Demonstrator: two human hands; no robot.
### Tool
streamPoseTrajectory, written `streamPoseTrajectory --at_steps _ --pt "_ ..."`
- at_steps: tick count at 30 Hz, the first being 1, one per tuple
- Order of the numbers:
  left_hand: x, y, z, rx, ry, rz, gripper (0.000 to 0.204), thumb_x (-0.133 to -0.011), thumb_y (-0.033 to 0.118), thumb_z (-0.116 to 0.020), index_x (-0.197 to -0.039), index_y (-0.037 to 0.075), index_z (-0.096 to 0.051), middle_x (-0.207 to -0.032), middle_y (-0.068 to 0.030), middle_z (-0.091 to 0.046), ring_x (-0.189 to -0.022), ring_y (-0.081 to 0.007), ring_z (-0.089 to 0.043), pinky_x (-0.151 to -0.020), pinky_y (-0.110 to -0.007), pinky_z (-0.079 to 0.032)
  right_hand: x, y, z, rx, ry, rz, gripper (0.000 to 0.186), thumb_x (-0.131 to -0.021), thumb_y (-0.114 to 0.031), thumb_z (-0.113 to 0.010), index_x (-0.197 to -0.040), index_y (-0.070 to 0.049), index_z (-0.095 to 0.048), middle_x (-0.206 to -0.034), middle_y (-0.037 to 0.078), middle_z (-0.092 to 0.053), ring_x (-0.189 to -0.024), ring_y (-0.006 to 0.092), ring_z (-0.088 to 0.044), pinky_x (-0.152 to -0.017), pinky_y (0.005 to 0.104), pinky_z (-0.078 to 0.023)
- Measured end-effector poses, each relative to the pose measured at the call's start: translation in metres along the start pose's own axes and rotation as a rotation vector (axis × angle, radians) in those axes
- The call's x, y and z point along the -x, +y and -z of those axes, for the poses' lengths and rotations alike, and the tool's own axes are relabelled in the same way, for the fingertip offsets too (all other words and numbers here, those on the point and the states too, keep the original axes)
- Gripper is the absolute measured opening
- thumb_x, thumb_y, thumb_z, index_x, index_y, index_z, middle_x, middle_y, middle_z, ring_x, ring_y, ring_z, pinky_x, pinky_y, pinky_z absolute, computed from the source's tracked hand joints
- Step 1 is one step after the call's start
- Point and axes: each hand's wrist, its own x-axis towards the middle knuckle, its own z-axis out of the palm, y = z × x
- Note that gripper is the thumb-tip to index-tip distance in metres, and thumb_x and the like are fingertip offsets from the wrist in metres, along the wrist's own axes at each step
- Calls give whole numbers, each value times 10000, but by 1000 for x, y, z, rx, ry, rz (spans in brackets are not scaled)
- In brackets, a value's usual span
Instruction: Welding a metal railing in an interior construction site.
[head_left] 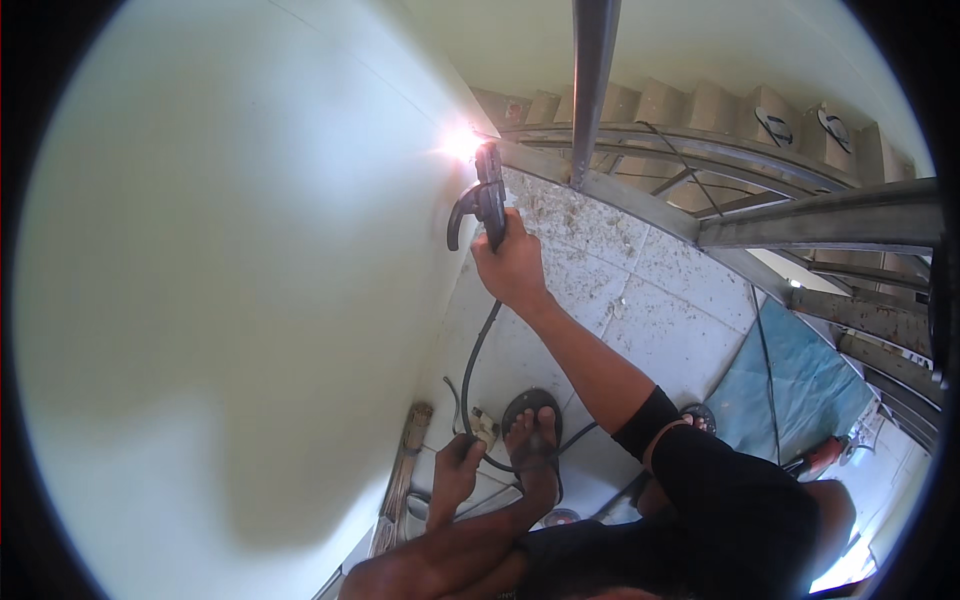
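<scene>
My right hand (512, 262) is wrapped round a black welding electrode holder (488, 200), its curved lever sticking out to the left. At its far end a bright welding arc (462, 146) glares beside the pale wall, where the wall meets a metal rail. The glare hides the electrode and the joint. A black cable (470, 370) runs down from the holder toward my feet. My left hand (455, 480), low by my knee, is closed on the cable; its fingers are partly hidden.
A metal railing frame (640, 200) stands along the right, above stairs (690, 105) with a pair of flip-flops (773, 126). A teal sheet (790, 375) and a red angle grinder (825, 455) lie at lower right. Debris litters the tiled floor (660, 285). A stick bundle (405, 450) leans by the wall.
</scene>
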Motion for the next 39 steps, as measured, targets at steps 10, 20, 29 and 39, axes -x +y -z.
streamPoseTrajectory --at_steps 10,20,29,39 --pt "1 3 -1 63 -1 47 281 -903 260 -583 -872 -18 -603 -670 -25 -534 -647 -87 -442 -575 -262 -380 -1 6 -3 35 22 41 286 -776 -106 -592 -1027 -42 -470 -649 188 -597 -622 391 -619 -563 460 -483" --pt "1 -3 1 61 -16 76 275 -893 253 -592 -861 -20 -598 -694 -26 -549 -667 -86 -449 -597 -268 -391 -1 5 -4 -5 19 14 269 -765 -108 -596 -1013 -52 -507 -702 195 -621 -678 395 -633 -602 448 -498" --pt "1 -2 3 -12 1 54 298 -897 270 -583 -874 -27 -586 -649 -46 -538 -631 -94 -452 -584 -278 -395 6 -4 1 -8 55 -50 264 -783 -150 -594 -995 -29 -494 -630 154 -587 -584 354 -614 -561 408 -480" --pt "1 2 0 -30 -6 40 303 -898 270 -580 -870 -32 -581 -673 -73 -553 -646 -109 -457 -598 -292 -405 6 3 6 25 36 -14 219 -775 -122 -586 -945 -13 -499 -609 176 -573 -586 387 -605 -543 436 -463"
